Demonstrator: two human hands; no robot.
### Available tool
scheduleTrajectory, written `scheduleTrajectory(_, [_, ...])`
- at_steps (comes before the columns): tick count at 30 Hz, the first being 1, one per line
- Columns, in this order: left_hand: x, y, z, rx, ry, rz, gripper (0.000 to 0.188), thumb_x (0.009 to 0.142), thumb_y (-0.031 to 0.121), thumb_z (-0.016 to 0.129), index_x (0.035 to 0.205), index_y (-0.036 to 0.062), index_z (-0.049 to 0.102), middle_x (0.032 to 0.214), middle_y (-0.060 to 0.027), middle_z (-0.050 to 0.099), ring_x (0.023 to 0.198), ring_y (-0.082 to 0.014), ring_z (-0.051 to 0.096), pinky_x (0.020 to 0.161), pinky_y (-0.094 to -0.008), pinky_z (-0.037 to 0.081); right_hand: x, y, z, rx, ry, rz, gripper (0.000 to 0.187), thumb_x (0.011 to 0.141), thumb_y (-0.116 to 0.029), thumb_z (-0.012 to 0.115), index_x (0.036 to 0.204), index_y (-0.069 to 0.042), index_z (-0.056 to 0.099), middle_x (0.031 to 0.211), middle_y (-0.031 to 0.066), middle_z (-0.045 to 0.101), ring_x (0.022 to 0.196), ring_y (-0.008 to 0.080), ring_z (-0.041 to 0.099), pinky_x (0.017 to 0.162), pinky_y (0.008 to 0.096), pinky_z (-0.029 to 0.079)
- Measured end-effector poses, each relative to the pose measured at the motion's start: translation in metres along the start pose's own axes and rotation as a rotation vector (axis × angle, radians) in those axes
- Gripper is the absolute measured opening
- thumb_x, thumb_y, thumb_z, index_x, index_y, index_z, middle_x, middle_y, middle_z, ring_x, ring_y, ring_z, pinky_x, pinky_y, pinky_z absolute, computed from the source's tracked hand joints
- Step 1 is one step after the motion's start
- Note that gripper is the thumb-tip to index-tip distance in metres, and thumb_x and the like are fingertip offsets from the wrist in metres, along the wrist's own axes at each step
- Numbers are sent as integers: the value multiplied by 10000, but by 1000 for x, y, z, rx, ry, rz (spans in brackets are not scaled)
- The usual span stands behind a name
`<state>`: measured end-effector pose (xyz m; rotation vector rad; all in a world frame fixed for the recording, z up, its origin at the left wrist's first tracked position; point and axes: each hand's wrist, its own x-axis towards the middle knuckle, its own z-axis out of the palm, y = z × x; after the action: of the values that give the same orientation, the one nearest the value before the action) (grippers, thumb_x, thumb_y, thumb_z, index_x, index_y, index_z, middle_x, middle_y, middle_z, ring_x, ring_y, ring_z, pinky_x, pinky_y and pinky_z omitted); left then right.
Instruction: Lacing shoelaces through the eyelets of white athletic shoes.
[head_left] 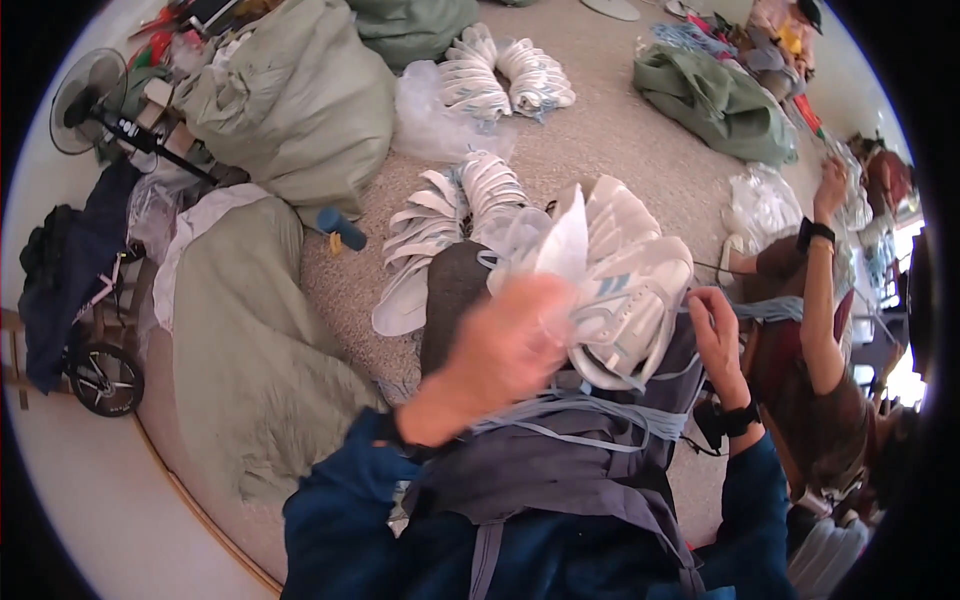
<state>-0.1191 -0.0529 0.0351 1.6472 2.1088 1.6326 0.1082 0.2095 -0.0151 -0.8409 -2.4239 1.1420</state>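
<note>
On my lap, over a grey apron (540, 480), rests a row of nested white shoe uppers (640, 290) with pale blue marks. My left hand (505, 335) is smeared by motion at the left side of the nearest upper, by an upright white flap (566, 240); its fingers cannot be made out. At the right side of the stack is my right hand (722, 345), fingers bent in, their tips partly hidden; what they hold is unclear. Light blue laces (600, 415) lie across my lap below the uppers, and more pale blue strands (770, 308) extend beyond my right hand.
Curved rows of white uppers (485, 195) and another bundle (535, 75) lie on the floor ahead. Large green cloth sacks (290, 110) and a standing fan (95, 100) are at left, near a blue roll (340, 228). A co-worker's arm (822, 300) is close at right.
</note>
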Motion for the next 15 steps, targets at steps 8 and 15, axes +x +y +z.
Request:
scheduleTrajectory(8, [-187,-302,-174,89,367,-1170,432,914,139,712,1302,2,578,1044,-99,693,888,-147,643,739,-303,534,16,49,36,-281,173,116,224,1001,-162,532,1103,16,622,1091,185,645,1061,356,588,969,403,443])
scheduleTrajectory(15, [-204,-432,-198,376,395,-1287,813,751,279,867,1350,-110,479,1208,-224,627,1106,-287,614,950,-370,491,12,61,26,-313,176,197,241,992,-121,520,1158,33,602,1111,173,628,1035,328,593,957,377,453])
